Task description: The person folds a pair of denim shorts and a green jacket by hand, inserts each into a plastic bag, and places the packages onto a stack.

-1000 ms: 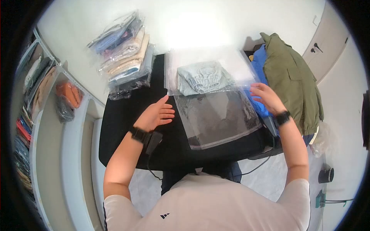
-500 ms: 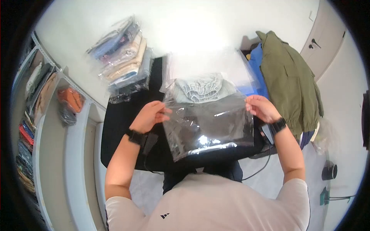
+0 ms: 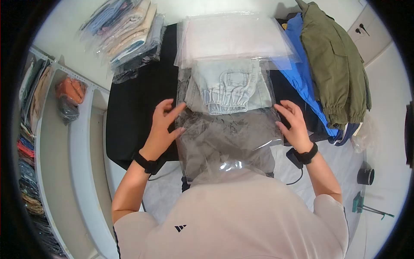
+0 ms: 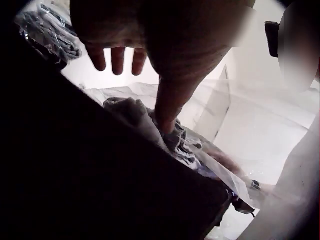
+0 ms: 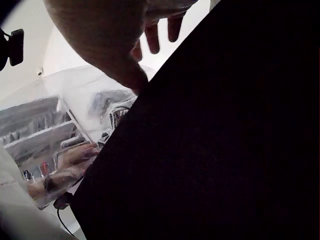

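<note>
Folded light-blue denim garment with a gathered elastic waist (image 3: 230, 84) lies on the black table, its waist toward the person. A clear plastic bag (image 3: 224, 140) spreads around and in front of it, its near end raised against the person's shirt. My left hand (image 3: 163, 127) is at the bag's left edge, thumb and index fingertips right at the plastic, fingers spread. On the opposite edge my right hand (image 3: 295, 123) stands likewise, fingertips beside the plastic, fingers apart. Straight fingers (image 4: 117, 60) show in the left wrist view, and the thumb points down at the bag.
Flat clear bags (image 3: 235, 36) are stacked behind the garment. Bagged folded clothes (image 3: 131, 41) form a pile at the back left. An olive jacket (image 3: 338, 64) and blue clothing (image 3: 306, 69) lie at the right. Shelves (image 3: 79, 142) with packed garments stand left.
Both hands came in to the clear bag and pinched its sides, then spread their fingers at its edges. The bag moved toward the person. The head view tipped downward.
</note>
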Demonstrator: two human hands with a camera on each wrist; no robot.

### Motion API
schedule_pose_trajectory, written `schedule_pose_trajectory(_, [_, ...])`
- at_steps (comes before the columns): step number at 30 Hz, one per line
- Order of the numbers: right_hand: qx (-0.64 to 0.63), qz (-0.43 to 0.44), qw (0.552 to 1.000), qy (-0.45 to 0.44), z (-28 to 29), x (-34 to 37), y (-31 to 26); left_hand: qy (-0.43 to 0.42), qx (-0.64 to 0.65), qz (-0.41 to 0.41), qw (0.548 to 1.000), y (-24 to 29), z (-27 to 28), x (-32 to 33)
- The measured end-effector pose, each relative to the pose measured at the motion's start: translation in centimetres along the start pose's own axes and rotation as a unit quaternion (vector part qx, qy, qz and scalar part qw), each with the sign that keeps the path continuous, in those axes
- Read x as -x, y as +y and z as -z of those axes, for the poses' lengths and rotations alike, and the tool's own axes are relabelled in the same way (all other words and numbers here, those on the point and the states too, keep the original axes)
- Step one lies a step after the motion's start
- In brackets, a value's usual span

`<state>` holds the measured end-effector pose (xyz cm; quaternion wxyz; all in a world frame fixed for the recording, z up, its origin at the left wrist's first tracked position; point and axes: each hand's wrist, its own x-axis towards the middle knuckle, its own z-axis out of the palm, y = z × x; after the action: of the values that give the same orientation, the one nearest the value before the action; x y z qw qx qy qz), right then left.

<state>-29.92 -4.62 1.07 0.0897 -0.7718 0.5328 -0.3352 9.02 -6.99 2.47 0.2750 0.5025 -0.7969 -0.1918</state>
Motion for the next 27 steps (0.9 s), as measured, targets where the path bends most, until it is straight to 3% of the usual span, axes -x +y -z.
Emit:
schedule_pose_trajectory(1, [0.010, 0.060, 0.998, -0.017, 0.0, -0.3, 0.1, -0.004, -0.096, -0.093, 0.991, 0.0, 0.0, -0.2])
schedule_pose_trajectory(2, [0.020, 0.119, 0.992, -0.034, -0.1, -0.6, 0.2, -0.002, -0.096, -0.090, 0.991, -0.2, 0.1, -0.4])
schedule_pose_trajectory(4, [0.017, 0.136, 0.987, -0.078, 0.2, -1.0, 0.6, -0.071, -0.054, -0.197, 0.976, -0.5, 0.5, -0.7])
schedule_pose_trajectory(5, [0.015, 0.150, 0.981, -0.120, 0.3, -1.1, 0.7, -0.072, -0.054, -0.195, 0.977, -0.4, 0.6, -0.6])
schedule_pose_trajectory(8, [-0.040, 0.099, 0.984, -0.139, 0.5, -1.3, 2.0, -0.140, -0.070, -0.206, 0.966, 0.2, 1.3, -0.6])
schedule_pose_trajectory(10, [-0.096, 0.049, 0.981, -0.160, 1.1, -1.4, 2.2, -0.192, 0.047, -0.110, 0.974, -0.7, 1.2, -0.2])
schedule_pose_trajectory(14, [-0.163, 0.000, 0.974, -0.160, 0.2, -0.7, 3.2, -0.176, 0.127, -0.029, 0.976, -0.8, 0.9, -0.1])
schedule_pose_trajectory(16, [-0.167, -0.009, 0.976, -0.141, 0.6, -0.9, 2.4, -0.191, 0.159, 0.075, 0.966, -0.8, 1.0, -0.4])
schedule_pose_trajectory(17, [-0.167, -0.009, 0.976, -0.140, 0.7, -0.9, 2.0, -0.191, 0.158, 0.074, 0.966, -0.7, 0.9, -0.4])
schedule_pose_trajectory(19, [-0.218, 0.010, 0.970, -0.111, 1.1, -1.0, 1.2, -0.106, 0.191, -0.074, 0.973, -0.8, 0.6, -0.4])
schedule_pose_trajectory(20, [-0.249, 0.010, 0.962, -0.112, 1.2, -1.0, 1.1, -0.106, 0.191, -0.075, 0.973, -0.9, 0.6, -0.5])
schedule_pose_trajectory(21, [-0.279, 0.009, 0.953, -0.118, 1.0, -1.2, 1.4, -0.110, 0.203, -0.022, 0.973, -0.9, 0.6, -0.6])
schedule_pose_trajectory(22, [-0.302, -0.043, 0.946, -0.110, 1.0, -1.2, 1.3, -0.114, 0.215, 0.032, 0.969, -1.0, 0.6, -0.6])
schedule_pose_trajectory(23, [-0.325, -0.095, 0.935, -0.103, 0.8, -1.3, 0.9, -0.115, 0.215, 0.033, 0.969, -1.2, 0.4, -0.8])
schedule_pose_trajectory(25, [-0.321, -0.134, 0.934, -0.082, 0.0, -2.1, 0.1, -0.033, 0.286, 0.119, 0.950, -0.9, -0.2, -1.6])
schedule_pose_trajectory(26, [-0.359, -0.194, 0.912, -0.037, -0.6, -2.5, 0.0, -0.033, 0.419, 0.191, 0.887, -0.5, -0.6, -2.0])
schedule_pose_trajectory(27, [-0.394, -0.252, 0.884, 0.009, -1.2, -2.8, 0.0, -0.033, 0.419, 0.192, 0.887, -0.4, -0.6, -2.5])
